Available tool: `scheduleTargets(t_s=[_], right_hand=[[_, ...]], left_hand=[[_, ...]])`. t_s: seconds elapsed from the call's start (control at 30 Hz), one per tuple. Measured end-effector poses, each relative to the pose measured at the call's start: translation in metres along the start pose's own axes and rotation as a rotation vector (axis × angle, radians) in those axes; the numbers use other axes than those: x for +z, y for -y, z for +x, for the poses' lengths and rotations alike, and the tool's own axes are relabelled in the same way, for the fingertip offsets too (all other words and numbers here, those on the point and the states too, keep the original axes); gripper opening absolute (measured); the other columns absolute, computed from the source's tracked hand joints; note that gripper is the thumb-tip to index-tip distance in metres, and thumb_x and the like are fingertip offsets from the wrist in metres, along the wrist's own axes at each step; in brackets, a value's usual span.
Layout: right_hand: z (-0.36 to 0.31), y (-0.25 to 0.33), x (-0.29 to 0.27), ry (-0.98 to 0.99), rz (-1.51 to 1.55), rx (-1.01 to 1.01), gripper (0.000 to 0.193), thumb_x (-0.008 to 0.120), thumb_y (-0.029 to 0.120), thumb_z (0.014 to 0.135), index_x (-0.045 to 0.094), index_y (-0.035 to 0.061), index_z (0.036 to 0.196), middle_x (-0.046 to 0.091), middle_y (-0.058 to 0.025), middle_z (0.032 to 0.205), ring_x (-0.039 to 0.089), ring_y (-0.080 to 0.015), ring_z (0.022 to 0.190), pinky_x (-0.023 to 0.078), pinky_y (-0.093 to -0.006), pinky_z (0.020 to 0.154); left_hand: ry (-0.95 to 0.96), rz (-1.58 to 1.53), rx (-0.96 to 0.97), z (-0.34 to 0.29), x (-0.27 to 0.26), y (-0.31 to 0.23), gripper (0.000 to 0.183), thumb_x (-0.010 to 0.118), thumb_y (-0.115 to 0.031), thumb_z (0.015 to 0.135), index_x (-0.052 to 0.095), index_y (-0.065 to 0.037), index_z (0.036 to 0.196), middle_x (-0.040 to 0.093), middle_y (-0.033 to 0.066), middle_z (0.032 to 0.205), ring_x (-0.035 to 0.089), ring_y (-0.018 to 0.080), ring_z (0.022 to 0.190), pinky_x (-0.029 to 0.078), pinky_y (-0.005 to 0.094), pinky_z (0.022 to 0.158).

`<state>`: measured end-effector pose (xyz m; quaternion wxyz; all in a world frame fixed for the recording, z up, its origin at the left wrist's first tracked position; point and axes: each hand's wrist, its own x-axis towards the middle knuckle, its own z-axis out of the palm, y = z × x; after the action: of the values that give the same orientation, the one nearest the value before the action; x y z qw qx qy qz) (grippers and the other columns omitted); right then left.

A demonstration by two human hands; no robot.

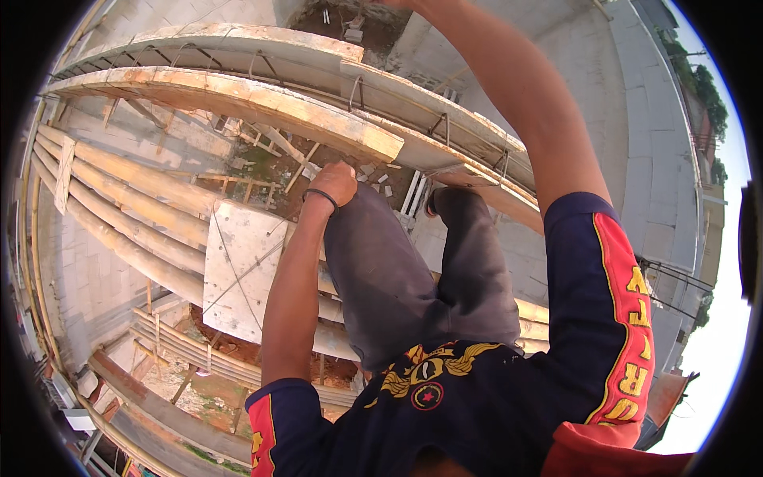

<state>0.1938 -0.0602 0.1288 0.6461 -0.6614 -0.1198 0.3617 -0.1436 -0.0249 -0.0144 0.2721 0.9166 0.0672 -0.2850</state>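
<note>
My left hand (338, 184) is closed in a fist by my left knee, a dark band round its wrist. Whatever its fingers may hold is hidden. Beyond it runs a long timber form board (262, 102), its cut end to the right of the hand. My right arm (509, 71) stretches up and away over the formwork. Only a sliver of my right hand (393, 3) shows at the top edge, with its fingers out of sight. Bent steel bars (445, 127) stick up between the boards of a concrete-lined trough near that arm.
I sit astride several bamboo poles (151, 224). A pale board with crossed lines (242, 262) lies on them at my left. Below the gaps is ground with rubble (373, 176), a drop beneath me. Grey slabs (652, 159) extend to the right.
</note>
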Motion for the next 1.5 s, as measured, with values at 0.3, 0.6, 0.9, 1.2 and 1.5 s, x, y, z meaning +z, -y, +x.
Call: scheduleTargets(t_s=[0.3, 0.6, 0.9, 1.2, 1.5], right_hand=[[-0.049, -0.007, 0.026, -0.092, -0.016, -0.068, 0.039, 0.046, 0.020, 0.097, 0.053, 0.0069, 0.062, 0.046, -0.0026, 0.051, 0.037, -0.0149, 0.041, 0.026, -0.0318, 0.038], [-0.080, -0.009, 0.021, -0.242, 0.196, -0.115, 0.029, 0.045, 0.020, 0.101, 0.056, 0.0027, 0.079, 0.048, -0.0005, 0.059, 0.036, -0.0126, 0.050, 0.029, -0.0301, 0.045], [-0.058, -0.003, 0.041, -0.207, 0.097, -0.181, 0.028, 0.051, 0.017, 0.099, 0.056, 0.0029, 0.075, 0.054, -0.0050, 0.064, 0.044, -0.0138, 0.055, 0.037, -0.0300, 0.047], [-0.034, -0.001, 0.046, -0.197, 0.199, -0.217, 0.032, 0.053, 0.018, 0.099, 0.057, -0.0003, 0.073, 0.054, -0.0076, 0.064, 0.044, -0.0154, 0.054, 0.037, -0.0302, 0.048], [-0.053, 0.002, 0.064, -0.089, 0.093, -0.222, 0.030, 0.050, 0.017, 0.100, 0.056, 0.0027, 0.074, 0.054, -0.0042, 0.065, 0.043, -0.0119, 0.057, 0.038, -0.0276, 0.052]], left_hand=[[-0.089, -0.037, 0.117, 0.001, 0.002, -0.033, 0.038, 0.052, -0.027, 0.092, 0.065, 0.009, 0.091, 0.064, 0.0306, 0.095, 0.065, 0.0412, 0.089, 0.051, 0.0472, 0.079], [0.218, -1.077, -0.190, -0.031, -0.010, -0.033, 0.014, 0.047, -0.015, 0.095, 0.050, -0.008, 0.083, 0.037, -0.0052, 0.059, 0.035, 0.0079, 0.046, 0.031, 0.0279, 0.042], [0.201, -1.136, -0.245, -0.054, -0.005, -0.046, 0.016, 0.045, -0.019, 0.098, 0.049, -0.009, 0.087, 0.040, -0.0043, 0.060, 0.034, 0.0075, 0.045, 0.030, 0.0260, 0.041], [0.180, -1.314, -0.323, -0.039, -0.015, -0.032, 0.017, 0.044, -0.017, 0.098, 0.052, -0.002, 0.100, 0.037, -0.0051, 0.060, 0.026, 0.0044, 0.044, 0.018, 0.0243, 0.038], [0.124, -1.276, -0.307, -0.041, -0.039, -0.034, 0.013, 0.046, -0.012, 0.096, 0.055, -0.002, 0.097, 0.036, -0.0063, 0.060, 0.025, 0.0035, 0.045, 0.018, 0.0228, 0.039]])
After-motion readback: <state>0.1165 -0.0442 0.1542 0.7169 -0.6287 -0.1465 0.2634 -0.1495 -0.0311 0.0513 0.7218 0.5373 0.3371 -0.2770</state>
